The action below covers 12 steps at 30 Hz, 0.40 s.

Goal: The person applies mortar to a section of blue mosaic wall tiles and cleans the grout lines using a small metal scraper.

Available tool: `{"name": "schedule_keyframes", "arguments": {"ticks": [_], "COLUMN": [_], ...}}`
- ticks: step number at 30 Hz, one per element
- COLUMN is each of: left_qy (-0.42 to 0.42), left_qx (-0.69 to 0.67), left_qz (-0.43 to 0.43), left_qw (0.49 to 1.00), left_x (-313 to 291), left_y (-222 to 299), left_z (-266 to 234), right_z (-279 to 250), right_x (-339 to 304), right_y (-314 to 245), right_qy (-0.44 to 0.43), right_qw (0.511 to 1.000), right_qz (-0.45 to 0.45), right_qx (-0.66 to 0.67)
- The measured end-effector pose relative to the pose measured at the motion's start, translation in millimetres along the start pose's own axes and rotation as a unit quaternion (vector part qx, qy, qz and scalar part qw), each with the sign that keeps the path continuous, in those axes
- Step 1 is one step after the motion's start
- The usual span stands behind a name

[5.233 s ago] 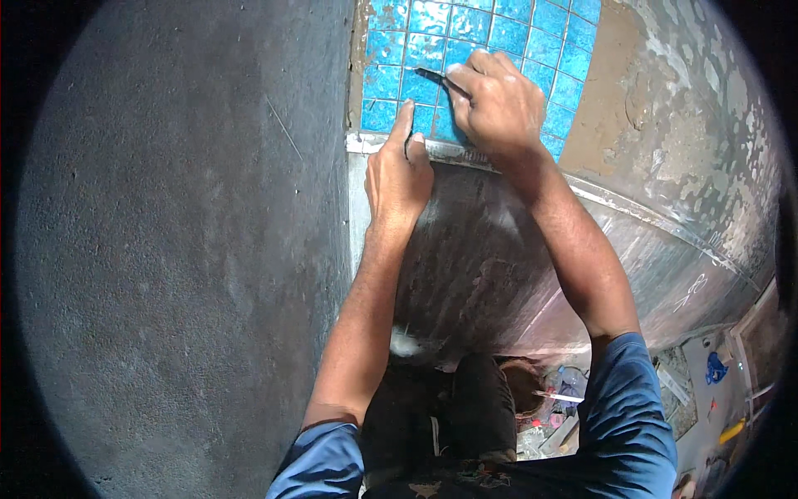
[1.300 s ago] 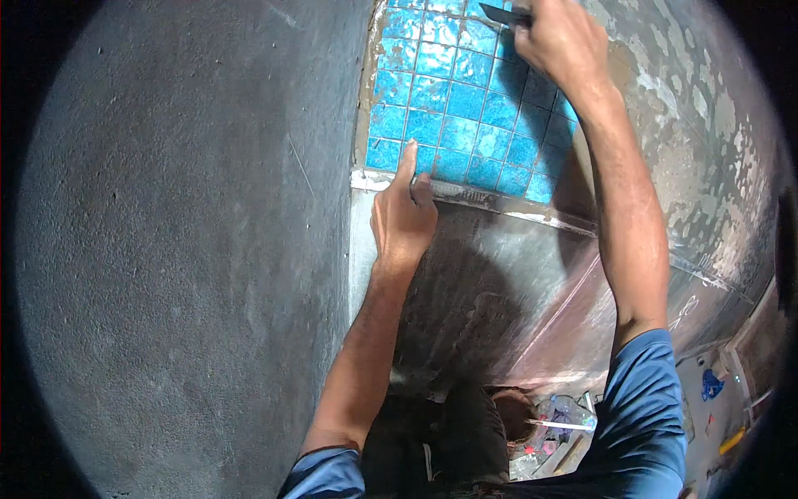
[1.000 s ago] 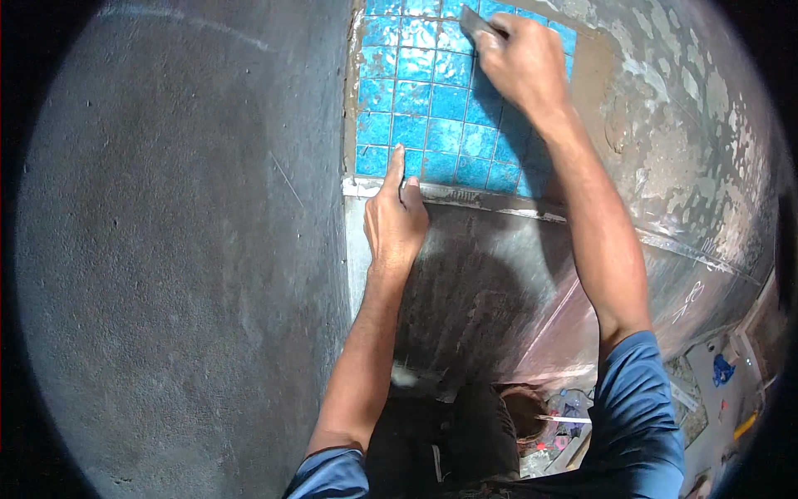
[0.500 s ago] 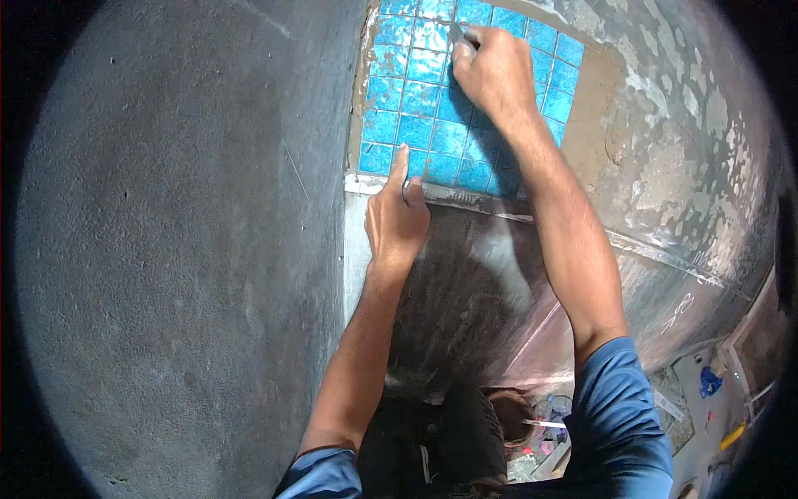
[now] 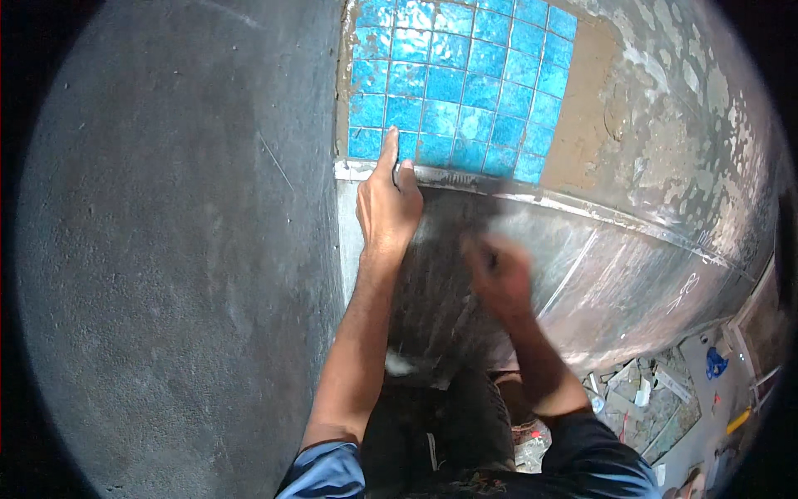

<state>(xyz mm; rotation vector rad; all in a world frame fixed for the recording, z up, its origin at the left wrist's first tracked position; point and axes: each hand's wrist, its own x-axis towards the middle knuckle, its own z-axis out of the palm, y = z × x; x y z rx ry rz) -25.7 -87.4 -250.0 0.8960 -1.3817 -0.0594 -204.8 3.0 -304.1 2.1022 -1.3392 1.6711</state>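
A sheet of glossy blue square tiles [image 5: 445, 87] is set on the wall, with narrow joints and specks of mortar on some tiles. My left hand [image 5: 388, 208] lies against its lower left part, index finger stretched onto a tile and thumb apart; it holds nothing that I can see. Below the tiles, off the wall's tiled part, my right hand [image 5: 501, 270] is blurred by motion with its fingers curled. A thin dark tool, perhaps a scraper, shows only as a dark smear above that fist.
A pale ledge strip [image 5: 573, 205] runs beneath the tiles. Brown mortar [image 5: 578, 125] borders them on the right. A dark grey wall [image 5: 183, 249] stands close on the left. Lower right, the floor holds tile scraps [image 5: 657, 399], a blue crumpled item [image 5: 716, 363] and a yellow object [image 5: 738, 421].
My right hand has come down from the upper tiles, where it held the thin dark tool, to below the ledge. The left hand keeps its place on the tiles; the view has shifted slightly.
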Motion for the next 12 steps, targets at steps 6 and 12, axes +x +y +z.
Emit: {"name": "schedule_keyframes", "arguments": {"ticks": [6, 12], "left_qy": [0.008, 0.021], "left_qx": [-0.022, -0.005], "left_qz": [0.000, 0.022], "left_qw": [1.000, 1.000], "left_x": [1.1, 0.0], "left_y": [8.9, 2.0], "left_z": [5.8, 1.2], "right_z": [65.6, 68.6], "right_x": [-261.3, -348.6], "right_y": [97.3, 76.3], "right_qy": [-0.257, -0.370], "right_qw": [0.915, 0.821], "right_qz": [0.310, 0.431], "right_qx": [0.037, 0.053]}}
